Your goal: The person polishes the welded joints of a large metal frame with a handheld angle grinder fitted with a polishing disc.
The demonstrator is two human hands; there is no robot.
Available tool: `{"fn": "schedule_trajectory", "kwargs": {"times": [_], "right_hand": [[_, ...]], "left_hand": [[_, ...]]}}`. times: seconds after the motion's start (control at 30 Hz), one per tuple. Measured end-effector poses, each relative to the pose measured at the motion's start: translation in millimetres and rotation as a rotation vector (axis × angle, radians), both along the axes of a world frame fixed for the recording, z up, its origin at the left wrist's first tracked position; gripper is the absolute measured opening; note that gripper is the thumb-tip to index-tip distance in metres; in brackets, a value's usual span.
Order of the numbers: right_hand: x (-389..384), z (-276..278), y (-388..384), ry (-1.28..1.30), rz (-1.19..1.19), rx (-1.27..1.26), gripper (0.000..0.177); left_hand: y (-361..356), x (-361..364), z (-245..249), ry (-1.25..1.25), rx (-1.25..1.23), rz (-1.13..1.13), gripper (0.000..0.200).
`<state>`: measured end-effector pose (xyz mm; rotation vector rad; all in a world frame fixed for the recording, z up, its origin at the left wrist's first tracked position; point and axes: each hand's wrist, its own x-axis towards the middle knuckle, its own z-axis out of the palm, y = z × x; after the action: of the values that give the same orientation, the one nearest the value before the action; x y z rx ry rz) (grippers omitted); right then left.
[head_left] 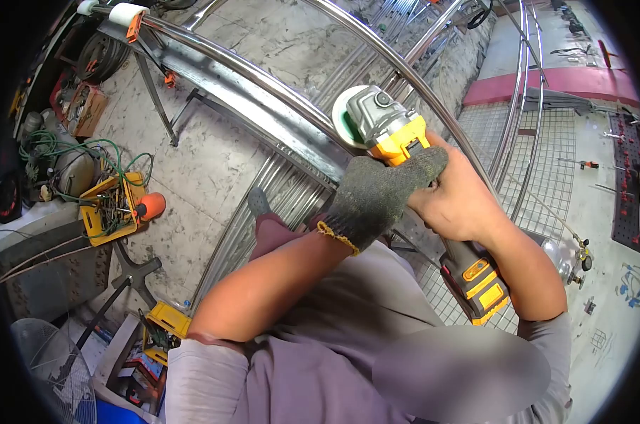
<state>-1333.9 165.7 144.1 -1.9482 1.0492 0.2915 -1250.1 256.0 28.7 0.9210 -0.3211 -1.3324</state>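
Note:
A cordless angle grinder (403, 136) with a grey metal head and yellow body is held out in front of me. My left hand (376, 191), in a dark knitted glove with a yellow cuff, closes round the grinder's body just behind the head. Bare, my right hand (458, 194) wraps the handle from the other side, and the black and yellow battery (477, 283) hangs below it. The grinder's pale disc (342, 119), green at its centre, overlaps the end of a shiny curved steel tube (256, 74). Its underside is hidden.
Another curved tube (412, 78) arches past my right hand. A steel beam (263, 113) runs on a stand below the work. Long tubes (256, 205) lie by my foot. Left are a yellow tool box (115, 212), green hose (122, 159) and a fan (48, 367). A tool board (627, 177) stands right.

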Motion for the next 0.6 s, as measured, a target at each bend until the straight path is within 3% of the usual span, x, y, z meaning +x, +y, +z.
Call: {"fn": "schedule_trajectory", "kwargs": {"times": [0.03,0.13,0.2,0.37,0.5,0.6], "right_hand": [[-1.1,-0.8,-2.8,0.023,0.013,-0.031,0.066],[4.4,0.6,-6.6,0.118,0.063,-0.128,0.064],[9.8,2.8,-3.6,0.196,0.091,-0.183,0.059],[11.8,6.9,2.6,0.274,0.098,-0.251,0.056],[-11.5,0.3,-4.5,0.164,0.106,-0.173,0.083],[-13.4,10.8,-8.4,0.226,0.092,-0.107,0.087]], "left_hand": [[0.8,7.9,10.9,0.128,0.136,-0.098,0.047],[-4.5,-9.4,-8.2,0.115,0.068,0.02,0.037],[-2.2,-15.2,-39.4,-0.094,-0.113,0.048,0.03],[-1.4,-15.9,-54.2,-0.459,-0.256,0.099,0.027],[0.8,-26.4,-30.7,-0.528,-0.27,0.132,0.027],[-5.8,-39.7,-33.3,-0.407,-0.227,0.131,0.03]]}}
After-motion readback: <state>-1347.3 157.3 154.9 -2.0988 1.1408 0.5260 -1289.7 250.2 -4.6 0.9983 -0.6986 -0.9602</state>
